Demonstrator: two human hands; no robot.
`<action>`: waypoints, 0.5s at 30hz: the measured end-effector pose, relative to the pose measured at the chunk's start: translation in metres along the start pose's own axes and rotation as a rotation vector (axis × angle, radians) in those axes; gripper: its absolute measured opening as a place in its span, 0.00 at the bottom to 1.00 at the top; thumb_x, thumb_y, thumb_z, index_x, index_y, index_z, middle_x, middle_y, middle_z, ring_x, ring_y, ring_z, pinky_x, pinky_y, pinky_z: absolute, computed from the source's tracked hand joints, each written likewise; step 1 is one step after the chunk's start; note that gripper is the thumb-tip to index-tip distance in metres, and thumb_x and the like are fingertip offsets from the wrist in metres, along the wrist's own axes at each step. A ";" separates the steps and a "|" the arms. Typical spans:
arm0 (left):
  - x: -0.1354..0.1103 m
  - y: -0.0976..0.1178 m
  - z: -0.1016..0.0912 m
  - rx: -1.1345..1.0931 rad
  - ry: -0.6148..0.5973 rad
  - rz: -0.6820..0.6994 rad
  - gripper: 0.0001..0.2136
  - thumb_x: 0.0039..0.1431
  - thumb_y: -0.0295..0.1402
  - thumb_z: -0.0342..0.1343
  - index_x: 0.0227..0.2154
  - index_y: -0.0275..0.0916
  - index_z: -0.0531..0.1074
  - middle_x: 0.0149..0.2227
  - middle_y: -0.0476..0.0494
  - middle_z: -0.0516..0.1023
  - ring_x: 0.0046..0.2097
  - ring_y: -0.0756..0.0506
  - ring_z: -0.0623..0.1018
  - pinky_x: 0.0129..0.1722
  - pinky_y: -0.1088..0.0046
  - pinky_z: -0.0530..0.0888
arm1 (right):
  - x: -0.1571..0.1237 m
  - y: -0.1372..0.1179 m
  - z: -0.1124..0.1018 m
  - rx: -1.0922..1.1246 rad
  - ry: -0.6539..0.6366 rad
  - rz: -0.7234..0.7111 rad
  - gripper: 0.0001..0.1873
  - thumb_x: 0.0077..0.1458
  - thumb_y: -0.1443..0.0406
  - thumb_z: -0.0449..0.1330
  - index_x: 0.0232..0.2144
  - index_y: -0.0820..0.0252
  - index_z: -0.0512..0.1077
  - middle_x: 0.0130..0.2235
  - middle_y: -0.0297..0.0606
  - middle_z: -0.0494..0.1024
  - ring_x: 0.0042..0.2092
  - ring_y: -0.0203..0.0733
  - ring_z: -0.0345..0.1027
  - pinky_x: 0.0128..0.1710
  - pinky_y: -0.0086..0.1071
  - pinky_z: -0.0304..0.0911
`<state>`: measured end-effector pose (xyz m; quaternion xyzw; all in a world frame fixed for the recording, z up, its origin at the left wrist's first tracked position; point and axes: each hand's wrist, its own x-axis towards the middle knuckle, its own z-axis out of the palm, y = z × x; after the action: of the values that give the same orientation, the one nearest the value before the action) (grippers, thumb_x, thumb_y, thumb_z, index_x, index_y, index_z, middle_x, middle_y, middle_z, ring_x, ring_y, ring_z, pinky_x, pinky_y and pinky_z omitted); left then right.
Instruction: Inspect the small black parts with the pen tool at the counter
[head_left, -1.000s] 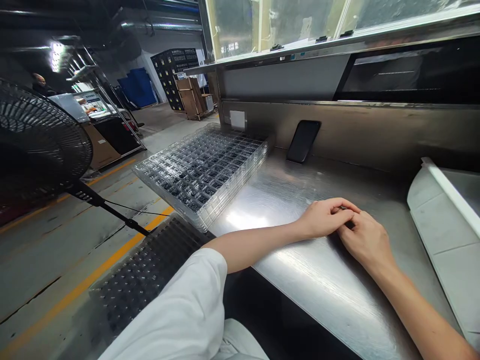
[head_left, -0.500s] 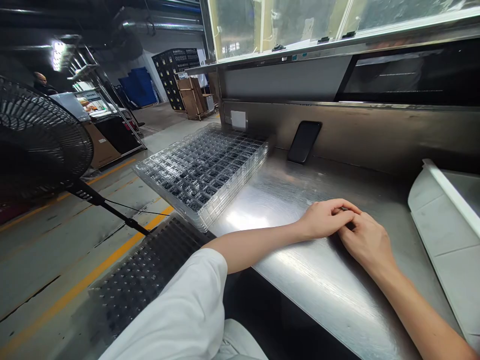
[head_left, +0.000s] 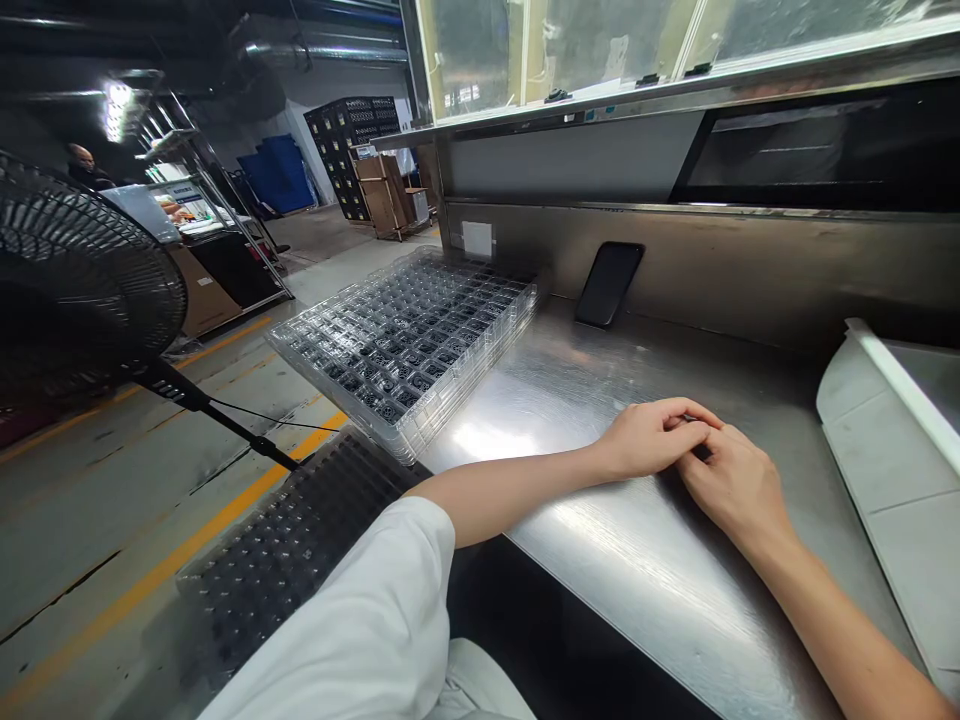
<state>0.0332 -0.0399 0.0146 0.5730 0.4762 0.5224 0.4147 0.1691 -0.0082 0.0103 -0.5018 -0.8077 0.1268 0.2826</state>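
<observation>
Head view: left hand [head_left: 651,436] fingers curl loosely over right hand [head_left: 736,486] on steel bench [head_left: 600,560], gripping nothing.

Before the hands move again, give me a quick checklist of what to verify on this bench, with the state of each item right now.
1. Left hand free of any load: ok, it rests on the bench with nothing seen in it.
2. Right hand free: cannot tell, its fingers curl under the left hand's fingertips.
3. Tray stack seated on the bench: not ok, its near corner overhangs the left edge.
4. Phone stable: ok, it leans against the back wall, apart from the trays.
5. Bare bench between hands and tray stack: ok.
6. White bin clear of the right hand: ok, a gap shows.
</observation>
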 end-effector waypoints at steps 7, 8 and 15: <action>0.000 0.000 0.000 0.002 -0.002 -0.014 0.11 0.63 0.36 0.55 0.42 0.41 0.81 0.42 0.47 0.83 0.47 0.46 0.79 0.56 0.69 0.73 | 0.000 0.006 0.004 0.010 0.040 -0.035 0.22 0.47 0.48 0.48 0.25 0.53 0.74 0.30 0.43 0.72 0.35 0.51 0.69 0.38 0.42 0.65; 0.000 0.000 0.000 0.004 -0.003 -0.014 0.11 0.63 0.36 0.55 0.42 0.41 0.81 0.42 0.47 0.83 0.47 0.46 0.79 0.56 0.69 0.73 | 0.000 0.007 0.004 0.010 0.040 -0.039 0.21 0.48 0.48 0.48 0.25 0.53 0.74 0.30 0.43 0.72 0.36 0.51 0.69 0.37 0.42 0.65; 0.000 0.003 -0.001 0.042 -0.003 -0.020 0.11 0.64 0.36 0.55 0.43 0.42 0.81 0.42 0.48 0.83 0.47 0.46 0.79 0.56 0.70 0.73 | 0.000 0.012 0.007 0.000 0.031 -0.051 0.22 0.50 0.49 0.48 0.27 0.54 0.76 0.31 0.43 0.73 0.36 0.52 0.70 0.37 0.42 0.65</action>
<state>0.0326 -0.0410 0.0177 0.5774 0.4921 0.5073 0.4087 0.1745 -0.0019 -0.0012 -0.4828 -0.8159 0.1116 0.2979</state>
